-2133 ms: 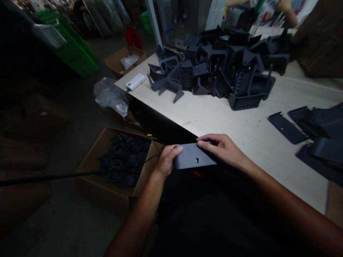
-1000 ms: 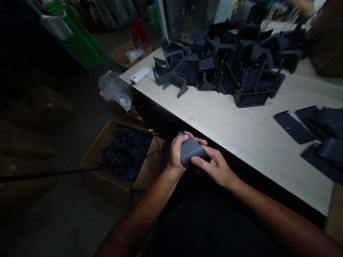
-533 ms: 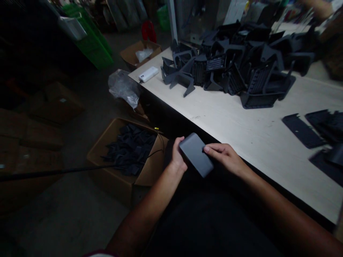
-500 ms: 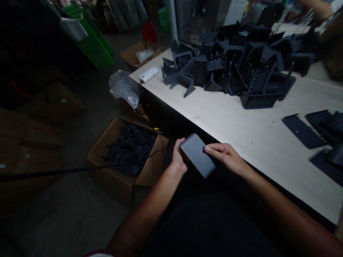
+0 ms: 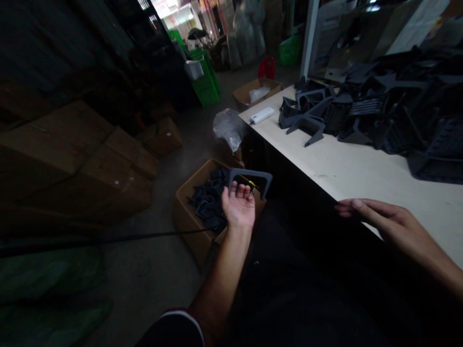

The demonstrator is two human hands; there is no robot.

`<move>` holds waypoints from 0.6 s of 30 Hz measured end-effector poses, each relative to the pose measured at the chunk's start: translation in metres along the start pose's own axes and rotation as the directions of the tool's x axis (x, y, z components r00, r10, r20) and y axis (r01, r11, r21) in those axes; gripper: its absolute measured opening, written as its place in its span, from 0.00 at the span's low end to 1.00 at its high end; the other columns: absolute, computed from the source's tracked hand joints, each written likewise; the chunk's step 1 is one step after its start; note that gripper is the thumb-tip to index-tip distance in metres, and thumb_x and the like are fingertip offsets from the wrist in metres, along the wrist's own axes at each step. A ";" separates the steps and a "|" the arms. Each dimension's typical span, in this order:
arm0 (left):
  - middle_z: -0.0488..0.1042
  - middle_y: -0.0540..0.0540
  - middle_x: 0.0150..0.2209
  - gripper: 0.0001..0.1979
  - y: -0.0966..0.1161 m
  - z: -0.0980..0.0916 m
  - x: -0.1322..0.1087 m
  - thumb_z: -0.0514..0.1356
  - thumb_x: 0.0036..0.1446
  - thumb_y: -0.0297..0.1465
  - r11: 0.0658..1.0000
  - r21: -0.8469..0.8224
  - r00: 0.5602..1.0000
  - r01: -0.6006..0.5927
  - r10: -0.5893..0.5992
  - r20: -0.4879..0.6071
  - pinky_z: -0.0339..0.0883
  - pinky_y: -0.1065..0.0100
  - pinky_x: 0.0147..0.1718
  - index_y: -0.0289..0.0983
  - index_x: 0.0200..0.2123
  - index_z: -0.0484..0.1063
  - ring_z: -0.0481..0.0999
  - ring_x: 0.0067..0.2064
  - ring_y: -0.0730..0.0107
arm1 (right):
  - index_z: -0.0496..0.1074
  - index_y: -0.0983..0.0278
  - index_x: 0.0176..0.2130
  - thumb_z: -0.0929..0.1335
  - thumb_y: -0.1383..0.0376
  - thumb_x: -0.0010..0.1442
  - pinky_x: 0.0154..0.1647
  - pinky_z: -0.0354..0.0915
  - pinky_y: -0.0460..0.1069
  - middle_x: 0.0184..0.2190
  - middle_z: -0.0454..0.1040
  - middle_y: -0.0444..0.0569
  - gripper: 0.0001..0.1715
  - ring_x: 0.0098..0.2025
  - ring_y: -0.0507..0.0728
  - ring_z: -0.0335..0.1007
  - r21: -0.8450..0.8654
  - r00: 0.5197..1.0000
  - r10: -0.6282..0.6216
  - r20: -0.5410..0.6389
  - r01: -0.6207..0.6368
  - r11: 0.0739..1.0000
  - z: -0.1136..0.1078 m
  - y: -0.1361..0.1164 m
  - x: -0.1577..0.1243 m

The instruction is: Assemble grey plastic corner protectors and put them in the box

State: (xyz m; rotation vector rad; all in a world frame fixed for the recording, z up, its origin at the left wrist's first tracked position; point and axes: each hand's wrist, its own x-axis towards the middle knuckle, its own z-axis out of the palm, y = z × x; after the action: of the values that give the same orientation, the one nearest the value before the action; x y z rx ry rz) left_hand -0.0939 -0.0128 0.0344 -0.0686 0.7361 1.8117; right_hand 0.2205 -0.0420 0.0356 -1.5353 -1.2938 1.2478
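My left hand (image 5: 239, 205) is over the near side of a cardboard box, palm up, its fingers loosely bent and not wrapped round anything. Just beyond its fingertips is a dark grey U-shaped plastic bracket (image 5: 251, 172), its two legs toward me. Whether the fingertips still touch the bracket I cannot tell. The cardboard box (image 5: 191, 243) holds a heap of similar dark plastic pieces (image 5: 208, 200). Beside the front edge of the pale table (image 5: 325, 168), my right hand (image 5: 390, 219) is empty, thumb stretched along slightly bent fingers.
A large pile of dark plastic brackets (image 5: 383, 111) covers the table's far part. A white power-bank-like device (image 5: 262, 115) lies at its left corner. Cardboard boxes (image 5: 83, 140) are stacked at left, and a dark cord (image 5: 144, 236) crosses toward the open box. Green crates (image 5: 206, 82) stand farther back.
The grey bracket has left my right hand and moved left over the box with my left hand, which has opened. My right hand has drawn away rightward. The view has turned left.
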 end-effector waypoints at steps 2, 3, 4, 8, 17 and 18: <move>0.81 0.46 0.35 0.19 0.010 -0.001 0.001 0.51 0.72 0.44 0.998 -0.019 0.998 -0.063 0.063 0.004 0.69 0.72 0.27 0.37 0.46 0.75 0.81 0.32 0.71 | 0.85 0.55 0.41 0.74 0.34 0.50 0.68 0.64 0.69 0.43 0.85 0.52 0.33 0.52 0.73 0.80 -0.018 0.999 0.008 -0.041 -0.009 1.000 -0.007 -0.004 0.000; 0.82 0.45 0.37 0.20 0.008 -0.005 -0.003 0.52 0.71 0.45 0.999 0.010 0.999 -0.036 0.036 0.021 0.71 0.71 0.28 0.36 0.49 0.75 0.81 0.32 0.70 | 0.86 0.54 0.40 0.74 0.33 0.48 0.69 0.64 0.69 0.43 0.85 0.52 0.34 0.52 0.74 0.80 -0.032 0.998 0.014 -0.065 -0.016 0.999 -0.010 -0.005 -0.001; 0.82 0.43 0.38 0.21 0.002 -0.009 -0.007 0.52 0.71 0.45 0.998 0.056 0.999 0.021 -0.023 0.040 0.71 0.70 0.29 0.36 0.51 0.74 0.81 0.33 0.68 | 0.86 0.54 0.40 0.74 0.32 0.48 0.69 0.63 0.69 0.43 0.85 0.52 0.35 0.53 0.74 0.80 -0.059 0.996 0.012 -0.091 -0.018 0.998 -0.012 -0.005 -0.001; 0.82 0.39 0.38 0.20 -0.039 -0.035 -0.030 0.52 0.70 0.42 0.914 0.207 0.931 0.348 -0.363 0.037 0.71 0.68 0.29 0.32 0.52 0.73 0.80 0.31 0.67 | 0.85 0.49 0.40 0.70 0.29 0.48 0.62 0.69 0.72 0.44 0.85 0.49 0.35 0.51 0.77 0.80 -0.381 0.984 -0.061 -0.166 -0.007 0.924 -0.023 0.010 0.000; 0.81 0.36 0.32 0.19 -0.068 -0.101 -0.035 0.50 0.66 0.34 0.721 0.431 0.819 0.543 -0.567 -0.082 0.67 0.66 0.26 0.27 0.49 0.74 0.78 0.27 0.62 | 0.75 0.52 0.56 0.66 0.32 0.53 0.63 0.67 0.74 0.59 0.76 0.60 0.42 0.61 0.80 0.72 -0.823 0.906 -0.424 -0.011 0.232 0.518 -0.081 0.120 0.005; 0.80 0.36 0.31 0.19 -0.065 -0.109 -0.033 0.50 0.66 0.34 0.719 0.432 0.822 0.545 -0.559 -0.106 0.67 0.66 0.26 0.27 0.48 0.73 0.78 0.27 0.62 | 0.74 0.48 0.58 0.66 0.33 0.53 0.64 0.66 0.74 0.62 0.74 0.60 0.42 0.61 0.80 0.71 -0.827 0.891 -0.454 -0.007 0.250 0.503 -0.086 0.132 0.002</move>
State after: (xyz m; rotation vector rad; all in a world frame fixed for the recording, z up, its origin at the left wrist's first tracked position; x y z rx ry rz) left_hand -0.0574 -0.0846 -0.0690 0.0431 0.9736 1.0349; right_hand 0.3359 -0.0627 -0.0698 -1.7803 -2.0522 0.1242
